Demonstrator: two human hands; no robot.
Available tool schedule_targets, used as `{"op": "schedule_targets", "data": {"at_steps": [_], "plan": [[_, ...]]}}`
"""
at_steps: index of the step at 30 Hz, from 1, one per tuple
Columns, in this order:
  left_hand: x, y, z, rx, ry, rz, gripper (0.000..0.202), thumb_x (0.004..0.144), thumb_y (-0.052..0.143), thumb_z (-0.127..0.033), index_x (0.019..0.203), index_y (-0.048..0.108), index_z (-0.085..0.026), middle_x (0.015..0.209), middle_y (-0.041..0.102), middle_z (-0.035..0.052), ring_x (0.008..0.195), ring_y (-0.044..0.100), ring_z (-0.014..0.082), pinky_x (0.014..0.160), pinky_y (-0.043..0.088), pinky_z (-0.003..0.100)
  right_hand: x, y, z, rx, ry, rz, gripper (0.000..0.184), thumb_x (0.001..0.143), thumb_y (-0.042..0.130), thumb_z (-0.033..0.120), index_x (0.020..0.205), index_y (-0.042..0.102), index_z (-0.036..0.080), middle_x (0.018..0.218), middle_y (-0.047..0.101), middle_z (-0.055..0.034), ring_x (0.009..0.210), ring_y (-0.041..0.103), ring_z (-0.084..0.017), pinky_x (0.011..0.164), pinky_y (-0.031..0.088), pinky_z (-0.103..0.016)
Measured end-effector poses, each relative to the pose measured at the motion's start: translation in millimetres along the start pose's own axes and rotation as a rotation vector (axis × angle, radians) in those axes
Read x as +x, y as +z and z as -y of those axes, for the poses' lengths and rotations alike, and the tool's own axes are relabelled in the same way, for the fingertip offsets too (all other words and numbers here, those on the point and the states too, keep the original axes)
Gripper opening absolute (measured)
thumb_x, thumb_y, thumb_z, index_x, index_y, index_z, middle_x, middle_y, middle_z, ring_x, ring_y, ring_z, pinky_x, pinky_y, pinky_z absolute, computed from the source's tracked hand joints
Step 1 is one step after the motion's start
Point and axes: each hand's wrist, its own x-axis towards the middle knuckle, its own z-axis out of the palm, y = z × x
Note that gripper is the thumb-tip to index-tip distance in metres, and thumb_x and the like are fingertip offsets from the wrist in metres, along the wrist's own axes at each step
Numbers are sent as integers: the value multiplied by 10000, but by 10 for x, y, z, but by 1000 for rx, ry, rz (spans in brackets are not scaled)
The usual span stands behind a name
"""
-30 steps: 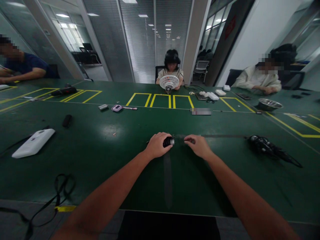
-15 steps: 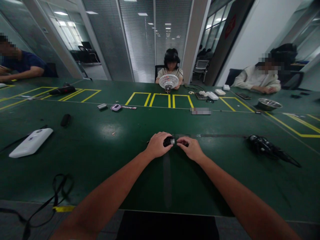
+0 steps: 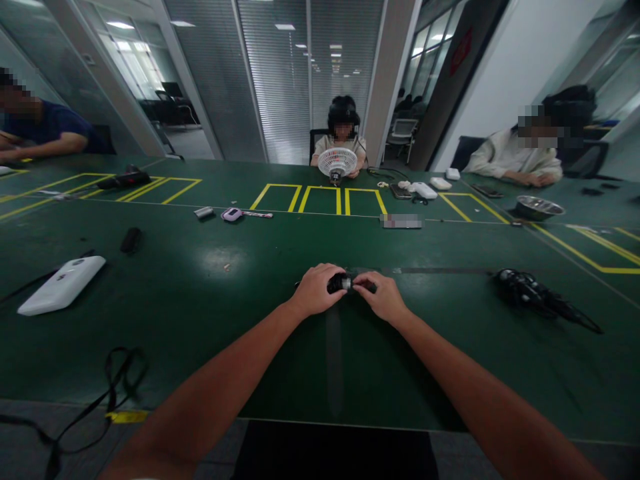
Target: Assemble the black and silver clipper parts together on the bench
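My left hand (image 3: 319,289) is wrapped round a small black cylinder (image 3: 338,283) with a pale, silvery end facing right. What kind of thing it is, I cannot make out. Thumb and fingers of my right hand (image 3: 379,293) are pinched together right at that pale end, seeming to touch it. Whether a small part sits between those fingertips is hidden. Both hands rest low over the green table (image 3: 280,353), near its middle seam.
To the left lie a white flat device (image 3: 63,285) and a black case (image 3: 131,240). A bundled black cable (image 3: 540,300) is at the right, with a metal bowl (image 3: 539,208) beyond it. Across the table a person holds a white fan (image 3: 337,163); two others sit at the sides.
The cylinder's pale end has moved slightly right, up to my right fingertips, closing the small gap between them. My hands otherwise stay in place.
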Motion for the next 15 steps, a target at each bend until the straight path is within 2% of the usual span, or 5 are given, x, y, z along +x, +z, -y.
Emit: {"op": "schedule_targets", "data": {"at_steps": [15], "plan": [[10,0,-19,-15,-22,4,390,792,679,-346,1148,577,-224,1157,630,60,1073,564,250,938,446,437,8,13,15,2,-16,-1,103,826,632,234,908,693,224,873,702,-33,776,623,-170,729,494,-309]]}}
